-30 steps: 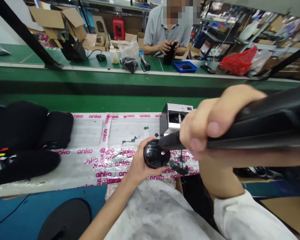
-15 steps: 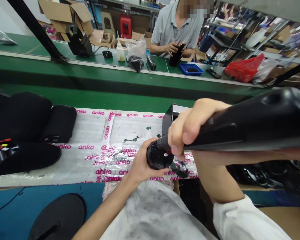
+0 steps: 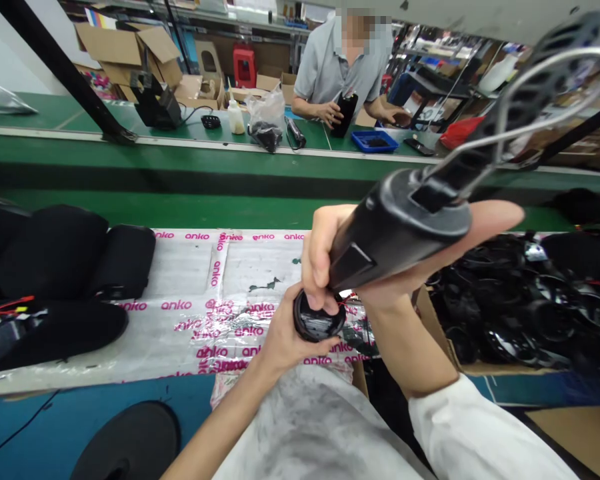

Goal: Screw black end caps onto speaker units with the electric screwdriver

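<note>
A black, cylinder-shaped power tool (image 3: 395, 230), which looks like an electric screwdriver, is gripped by my right hand (image 3: 321, 248). A metal hanging loop (image 3: 503, 127) and a thick black cord extend from its rear end toward the upper right. My left hand (image 3: 280, 333) curls around a round black housing (image 3: 320, 325) just below the tool. Thin red wires show at the housing's right side. My right fingertips hang over the housing's opening and hide the front end of the tool, so whether it touches the housing cannot be seen.
Black fabric-covered pieces (image 3: 50, 247) lie at left on the wrapped bench (image 3: 180, 267). At right stands a carton (image 3: 433, 327) of glossy black round parts. Across the green conveyor (image 3: 205, 207), a co-worker (image 3: 343, 73) holds a black cylinder near a blue tray (image 3: 375, 141).
My right hand has turned the power tool, whose rear end now points up and right with its loop visible. Red wires have shifted to the housing's right side. The co-worker's hands have moved apart.
</note>
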### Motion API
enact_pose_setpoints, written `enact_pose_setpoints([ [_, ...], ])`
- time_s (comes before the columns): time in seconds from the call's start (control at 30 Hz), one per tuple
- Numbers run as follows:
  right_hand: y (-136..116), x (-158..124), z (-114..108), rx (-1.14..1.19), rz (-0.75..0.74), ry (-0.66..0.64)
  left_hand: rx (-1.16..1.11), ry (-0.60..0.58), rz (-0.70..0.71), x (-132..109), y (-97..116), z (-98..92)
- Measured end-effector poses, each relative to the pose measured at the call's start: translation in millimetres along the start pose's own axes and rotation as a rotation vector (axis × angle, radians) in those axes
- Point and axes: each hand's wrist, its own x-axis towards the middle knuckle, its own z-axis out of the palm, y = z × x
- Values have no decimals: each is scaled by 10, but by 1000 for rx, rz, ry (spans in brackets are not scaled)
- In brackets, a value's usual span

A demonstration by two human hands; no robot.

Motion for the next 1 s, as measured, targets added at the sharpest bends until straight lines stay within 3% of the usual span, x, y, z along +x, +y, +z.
enact_pose_setpoints([
  [0.1,-25,-35,51,2,-77,36,35,18,64,10,-21,-8],
  [0.2,-180,-210,-61,-73,-170,89,66,23,87,16,-30,-11],
  [0.33,-407,-648,-390,-159,-393,371,71,51,127,9,-36,12],
  [0.43,-331,-925,-630,-277,-413,537,78,77,133,-6,-52,34],
  [0.57,154,-1071,-831,-309,-543,506,87,106,144,-24,-85,44],
  [0.73,638,-1129,-884,-240,-561,511,89,107,164,-37,-107,44],
  [0.87,624,-1177,-912,-119,-426,515,83,107,154,-39,-106,58],
  [1.0,203,-1301,-912,-41,-347,455,91,110,148,-25,-79,59],
])
